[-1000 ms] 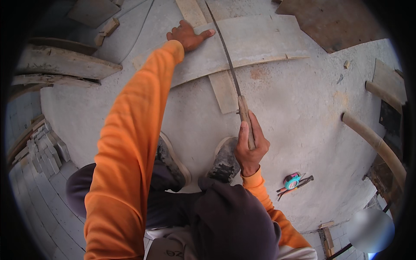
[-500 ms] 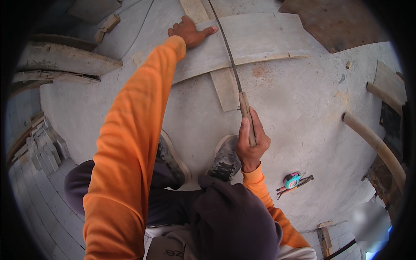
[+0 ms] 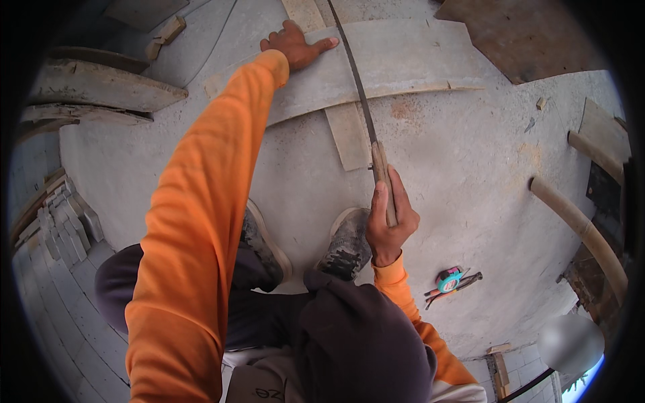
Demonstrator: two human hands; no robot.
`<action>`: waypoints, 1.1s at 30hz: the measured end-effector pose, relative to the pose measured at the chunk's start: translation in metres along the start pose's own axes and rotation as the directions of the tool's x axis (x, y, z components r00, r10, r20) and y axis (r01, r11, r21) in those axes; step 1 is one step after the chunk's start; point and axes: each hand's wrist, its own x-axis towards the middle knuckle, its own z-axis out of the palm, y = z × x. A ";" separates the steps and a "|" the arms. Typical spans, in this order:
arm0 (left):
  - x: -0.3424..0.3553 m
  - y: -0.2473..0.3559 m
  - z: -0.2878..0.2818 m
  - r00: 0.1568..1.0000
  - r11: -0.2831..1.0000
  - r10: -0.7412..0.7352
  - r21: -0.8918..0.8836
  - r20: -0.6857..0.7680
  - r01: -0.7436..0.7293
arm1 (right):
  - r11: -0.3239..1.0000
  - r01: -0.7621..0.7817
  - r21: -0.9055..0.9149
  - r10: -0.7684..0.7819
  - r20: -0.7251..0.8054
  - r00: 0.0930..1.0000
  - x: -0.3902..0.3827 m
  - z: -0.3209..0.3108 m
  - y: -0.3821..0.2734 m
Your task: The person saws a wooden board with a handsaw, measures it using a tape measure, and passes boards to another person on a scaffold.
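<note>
A wide, pale board (image 3: 410,57) lies across a narrower wooden plank (image 3: 346,138) on the concrete floor. My left hand (image 3: 299,48) rests on the board, fingers apart and thumb stretched toward a long, thin saw (image 3: 359,84). The saw's blade crosses the board from near edge to far edge, just right of my thumb. Its wooden handle is gripped by my right hand (image 3: 393,225), thumb and forefinger laid along it. Where the blade meets the wood, I cannot tell how deep any cut is.
A turquoise tape measure (image 3: 448,279) and pliers (image 3: 469,282) lie at the lower right. Boards (image 3: 107,86) lean at the left, above stacked grey pieces (image 3: 67,218). A brown sheet (image 3: 521,37) lies at the far right, curved wood (image 3: 581,225) nearer. My shoes (image 3: 342,245) stand before the board.
The saw blade has tilted slightly and its far part sits a little more to the right. Both hands keep nearly the same places.
</note>
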 end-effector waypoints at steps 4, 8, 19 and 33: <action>0.001 -0.001 -0.001 1.000 1.000 -0.014 0.000 -0.015 0.014 | 0.999 0.031 -0.021 -0.031 -0.007 1.000 0.005 0.004 0.001; -0.001 0.002 -0.002 1.000 1.000 -0.014 0.008 0.008 0.014 | 0.998 0.052 -0.039 -0.053 -0.020 0.998 -0.001 -0.002 0.005; -0.002 0.003 -0.001 1.000 1.000 -0.003 0.016 0.002 0.003 | 0.998 0.029 -0.057 -0.029 -0.005 1.000 -0.007 -0.006 0.001; 0.001 0.001 0.002 0.999 1.000 0.012 0.001 -0.047 -0.012 | 1.000 -0.007 0.016 0.007 0.010 1.000 0.012 0.008 -0.004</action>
